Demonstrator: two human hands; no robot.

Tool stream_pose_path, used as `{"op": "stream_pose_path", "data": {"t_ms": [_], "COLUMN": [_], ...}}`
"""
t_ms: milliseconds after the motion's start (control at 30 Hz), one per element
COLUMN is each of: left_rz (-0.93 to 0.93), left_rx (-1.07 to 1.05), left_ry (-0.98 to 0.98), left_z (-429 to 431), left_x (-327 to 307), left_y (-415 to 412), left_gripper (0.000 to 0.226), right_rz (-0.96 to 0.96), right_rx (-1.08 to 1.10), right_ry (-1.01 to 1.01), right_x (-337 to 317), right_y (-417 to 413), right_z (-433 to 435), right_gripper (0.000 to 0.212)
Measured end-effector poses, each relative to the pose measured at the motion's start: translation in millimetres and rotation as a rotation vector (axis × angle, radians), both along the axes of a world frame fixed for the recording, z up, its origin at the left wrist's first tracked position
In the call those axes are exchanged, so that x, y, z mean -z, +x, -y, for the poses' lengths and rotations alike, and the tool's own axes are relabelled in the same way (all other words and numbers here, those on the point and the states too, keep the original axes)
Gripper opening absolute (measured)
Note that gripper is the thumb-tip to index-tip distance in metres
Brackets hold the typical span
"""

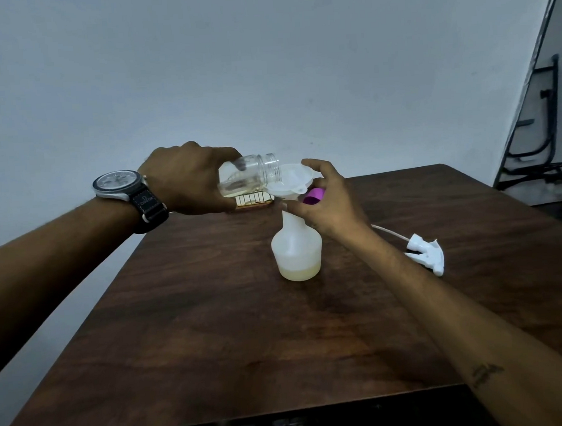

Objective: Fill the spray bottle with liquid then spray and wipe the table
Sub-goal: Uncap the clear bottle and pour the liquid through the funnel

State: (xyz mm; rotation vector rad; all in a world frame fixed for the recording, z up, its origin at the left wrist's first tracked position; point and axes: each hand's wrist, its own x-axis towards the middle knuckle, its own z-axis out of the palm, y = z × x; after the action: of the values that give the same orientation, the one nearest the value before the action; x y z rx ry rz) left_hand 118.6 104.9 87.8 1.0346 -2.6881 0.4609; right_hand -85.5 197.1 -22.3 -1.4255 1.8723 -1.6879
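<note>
Left hand (188, 179) clamped round tilted jar (251, 176), mouth over funnel (287, 181) to pour. Right hand (325, 198) pinching funnel steady atop bottle (296, 248), mid-table (213, 315). Sprayer (427, 256) aside, off for filling.

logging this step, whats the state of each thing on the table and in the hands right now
spray bottle: upright on table, uncapped, shallow yellowish liquid at bottom
funnel: seated in bottle neck
clear jar: tipped on its side over funnel, lidless, little liquid left
left hand: gripping jar
right hand: steadying funnel and bottle neck
trigger sprayer: detached, lying on table
purple object: partly hidden, state unclear
</note>
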Motion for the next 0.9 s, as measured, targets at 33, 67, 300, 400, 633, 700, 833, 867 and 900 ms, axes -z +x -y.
{"op": "stream_pose_path", "data": {"t_ms": [33,67,300,400,633,700,833,867,900], "left_rz": [-0.001,0.0,0.0,-0.007,0.002,0.005,0.01,0.01,0.01], "left_rx": [0.005,0.007,-0.002,-0.001,-0.001,-0.004,-0.01,-0.011,-0.012], "left_ry": [-0.002,-0.007,-0.006,-0.002,-0.017,-0.019,-0.019,-0.023,-0.026], "left_z": [0.6,1.1,-1.4,-2.3,-0.1,-0.3,-0.8,-1.1,-1.2], "left_x": [0.8,1.1,-0.4,-0.9,-1.2,-1.6,-1.5,-1.8,-2.0], "left_y": [0.5,0.6,0.4,1.2,0.3,0.3,0.1,0.0,0.1], "left_gripper": [0.073,0.074,0.063,0.06,0.059,0.059,0.058,0.058,0.058], "right_rz": [-0.003,-0.004,0.004,-0.002,0.007,0.006,0.01,0.009,0.011], "right_rx": [0.002,0.002,0.001,0.0,-0.009,-0.01,-0.009,-0.011,-0.015], "right_ry": [0.0,0.0,0.011,0.006,0.017,0.018,0.011,0.012,0.01], "right_x": [0.0,-0.2,-1.3,-2.6,-3.4,-3.5,-2.9,-2.9,-2.9], "right_y": [0.1,0.2,1.4,1.1,1.0,1.2,1.0,0.7,0.5], "right_z": [-0.1,-0.4,-0.5,-2.0,-1.1,-1.1,-1.1,-1.0,-0.7], "right_gripper": [0.09,0.09,0.091,0.089,0.09,0.09,0.09,0.09,0.089]}}
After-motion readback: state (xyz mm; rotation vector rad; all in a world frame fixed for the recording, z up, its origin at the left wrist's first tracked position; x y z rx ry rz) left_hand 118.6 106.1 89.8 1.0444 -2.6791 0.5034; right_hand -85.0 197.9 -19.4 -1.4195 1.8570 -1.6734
